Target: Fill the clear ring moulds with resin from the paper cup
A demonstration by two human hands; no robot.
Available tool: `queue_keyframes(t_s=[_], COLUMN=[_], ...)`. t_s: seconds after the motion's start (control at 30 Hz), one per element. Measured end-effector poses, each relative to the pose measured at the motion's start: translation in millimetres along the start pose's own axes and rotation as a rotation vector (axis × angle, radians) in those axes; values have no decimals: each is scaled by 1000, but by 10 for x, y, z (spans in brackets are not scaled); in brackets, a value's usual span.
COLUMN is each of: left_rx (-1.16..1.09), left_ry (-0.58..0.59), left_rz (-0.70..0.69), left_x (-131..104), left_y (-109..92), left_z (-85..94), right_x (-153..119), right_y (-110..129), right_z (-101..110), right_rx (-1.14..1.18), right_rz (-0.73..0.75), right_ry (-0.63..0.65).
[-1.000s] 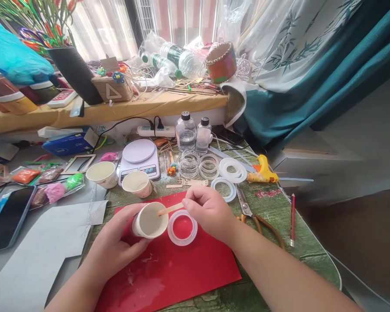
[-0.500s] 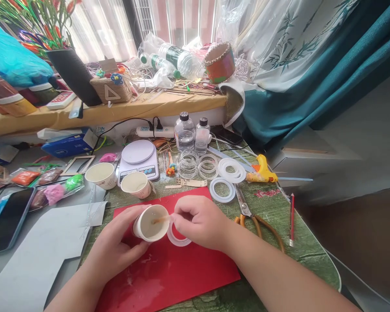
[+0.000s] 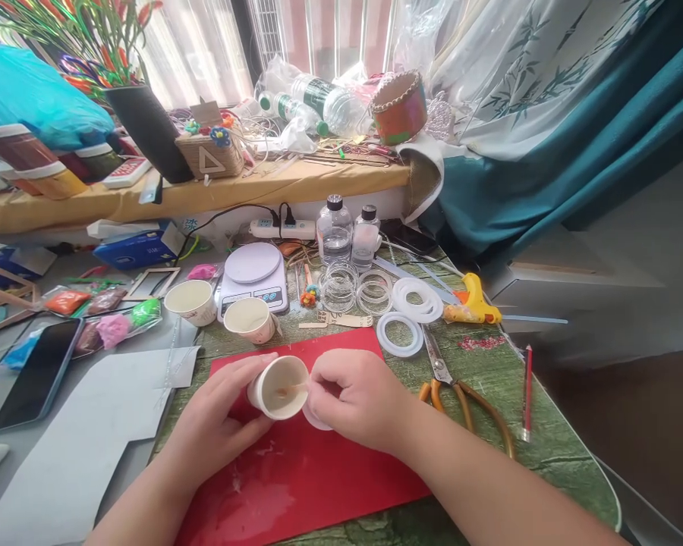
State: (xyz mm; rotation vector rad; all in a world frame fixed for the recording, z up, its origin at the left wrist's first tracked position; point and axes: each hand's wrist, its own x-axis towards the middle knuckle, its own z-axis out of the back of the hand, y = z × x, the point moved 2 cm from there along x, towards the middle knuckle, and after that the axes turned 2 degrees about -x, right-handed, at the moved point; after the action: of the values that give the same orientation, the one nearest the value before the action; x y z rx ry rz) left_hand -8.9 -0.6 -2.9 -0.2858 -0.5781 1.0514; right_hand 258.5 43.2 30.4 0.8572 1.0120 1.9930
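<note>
A white paper cup [image 3: 266,390] tilts toward the right above a red sheet [image 3: 313,485], with my left hand [image 3: 221,425] wrapped round its left side. Between the thumb and fingers of my right hand [image 3: 358,402] is a thin wooden stick [image 3: 296,389], whose lower end dips into the cup. Clear-looking liquid seems to lie in the cup. Partly hidden under my right hand, a white ring mould [image 3: 314,419] rests on the red sheet. Two more paper cups, one nearer [image 3: 249,321] and one farther left [image 3: 190,302], stand behind.
Behind are a kitchen scale [image 3: 253,277], two clear bottles [image 3: 335,231] with black caps and several ring moulds [image 3: 399,334]. Scissors [image 3: 441,369], a yellow glue gun [image 3: 473,301] and a red pencil [image 3: 527,394] lie at the right. A phone [image 3: 37,371] lies at the left.
The whole view has shifted slightly, so things sit farther right. The cup tilts more to the right, and the stick's tip has moved inside it. Both hands keep their hold.
</note>
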Motion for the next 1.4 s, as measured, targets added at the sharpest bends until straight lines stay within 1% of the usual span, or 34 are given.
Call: queue_keyframes(t_s=[0.1, 0.2, 0.33, 0.47, 0.53, 0.6, 0.67, 0.73, 0.83, 0.93, 1.07, 1.17, 1.33, 1.4], left_rx=[-5, -16, -25, -29, -29, -30, -30, -29, -27, -26, -19, -15, -13, -12], left_ry=[-8, -21, -34, -40, -43, -44, -42, -43, -44, -42, -31, -24, -14, -15], left_rz=[-16, -36, -47, -48, -46, -48, -51, -54, -55, -54, -47, -41, -41, -34], left_x=[-21, -33, -33, -25, -23, -23, -25, -26, -24, -17, -12, -14, -12, -4], left_y=[11, 19, 25, 19, 14, 12, 15, 20, 24, 18, 5, 1, 7, 7], left_z=[-12, -14, -15, -18, -17, -16, -14, -13, -17, -21, -16, -14, -22, -18], right_x=[4, 13, 19, 18, 19, 21, 24, 25, 21, 13, 16, 23, 11, 6], right_y=[-18, -37, -53, -44, -48, -57, -63, -62, -57, -49, -58, -62, -60, -61], right_z=[6, 9, 24, 37, 37, 41, 45, 35, 31, 29, 55, 56, 58, 71], right_rx=[-6, 31, 87, 102, 112, 99, 93, 117, 121, 148, 116, 117, 112, 126], right_rz=[-27, -41, -101, -132, -142, -145, -117, -89, -94, -97, -123, -127, -161, -172], right_ry=[-41, -18, -5, -29, -16, -34, -59, -24, -19, 31, 4, 30, 5, -40])
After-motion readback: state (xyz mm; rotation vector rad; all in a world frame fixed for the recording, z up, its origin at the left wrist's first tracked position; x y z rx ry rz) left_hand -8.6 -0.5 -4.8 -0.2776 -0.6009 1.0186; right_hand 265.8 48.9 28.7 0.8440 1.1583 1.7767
